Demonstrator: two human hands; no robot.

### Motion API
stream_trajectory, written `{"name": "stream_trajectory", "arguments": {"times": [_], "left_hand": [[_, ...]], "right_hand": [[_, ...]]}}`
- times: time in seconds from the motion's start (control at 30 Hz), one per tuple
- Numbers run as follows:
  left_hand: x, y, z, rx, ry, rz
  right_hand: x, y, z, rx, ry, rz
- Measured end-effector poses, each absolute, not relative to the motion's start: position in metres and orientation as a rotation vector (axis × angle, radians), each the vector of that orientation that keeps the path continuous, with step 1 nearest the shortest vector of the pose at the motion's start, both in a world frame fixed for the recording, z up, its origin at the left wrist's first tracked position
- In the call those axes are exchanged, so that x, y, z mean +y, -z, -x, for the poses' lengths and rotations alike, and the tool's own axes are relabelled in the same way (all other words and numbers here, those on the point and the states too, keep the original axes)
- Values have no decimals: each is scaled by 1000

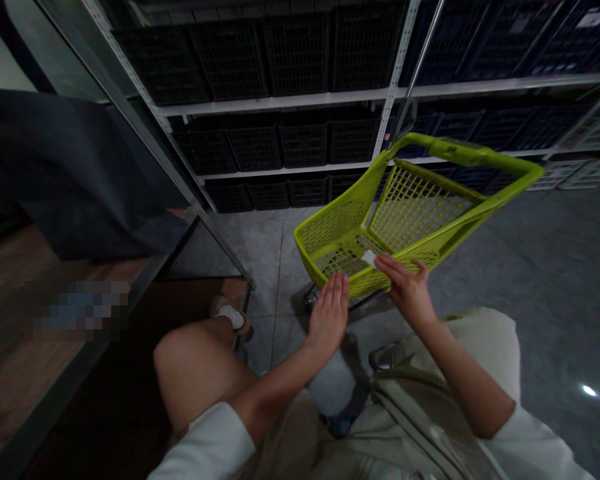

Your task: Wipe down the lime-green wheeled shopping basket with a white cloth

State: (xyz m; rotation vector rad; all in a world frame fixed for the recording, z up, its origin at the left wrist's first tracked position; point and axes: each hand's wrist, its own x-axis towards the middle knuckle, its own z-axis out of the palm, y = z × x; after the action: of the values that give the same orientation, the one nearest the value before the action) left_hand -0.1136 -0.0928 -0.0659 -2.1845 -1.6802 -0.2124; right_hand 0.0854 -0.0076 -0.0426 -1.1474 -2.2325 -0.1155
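Note:
A lime-green plastic shopping cart [425,200] stands at an angle in front of me. My left hand [330,312] lies at the rim of its near end, fingers stretched out and held side by side, with nothing seen in it. Just to the right, over the near side rim, my right hand [409,288] pinches a small white wipe [369,258] at its fingertips. The wipe looks like folded cloth or tissue; I cannot tell which. It shows against the inside of the basket, whose lattice floor is visible.
Metal shelving [280,101] along the back holds rows of black crates [300,57] and dark blue crates [500,40]. On the left stands a wooden-topped table [45,267] with a metal frame and dark fabric [100,180] hanging over it. Grey tiles [480,267] cover the floor.

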Motion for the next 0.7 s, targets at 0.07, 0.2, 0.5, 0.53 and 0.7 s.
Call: {"name": "stream_trajectory", "arguments": {"times": [0.07, 0.2, 0.5, 0.53, 0.7], "left_hand": [[-93, 66, 113, -1682, 211, 2178], [-93, 67, 111, -1707, 242, 2171], [-92, 66, 113, -1694, 223, 2177], [-93, 66, 113, -1693, 220, 2178], [-93, 67, 111, -1686, 211, 2165]], "right_hand": [[7, 42, -100, -2114, 173, 1263], [-11, 45, -79, -2146, 138, 1251], [-14, 46, -77, -2278, 111, 1070], [-3, 45, -88, -2212, 154, 1147], [-3, 46, -87, -2100, 197, 1289]]}}
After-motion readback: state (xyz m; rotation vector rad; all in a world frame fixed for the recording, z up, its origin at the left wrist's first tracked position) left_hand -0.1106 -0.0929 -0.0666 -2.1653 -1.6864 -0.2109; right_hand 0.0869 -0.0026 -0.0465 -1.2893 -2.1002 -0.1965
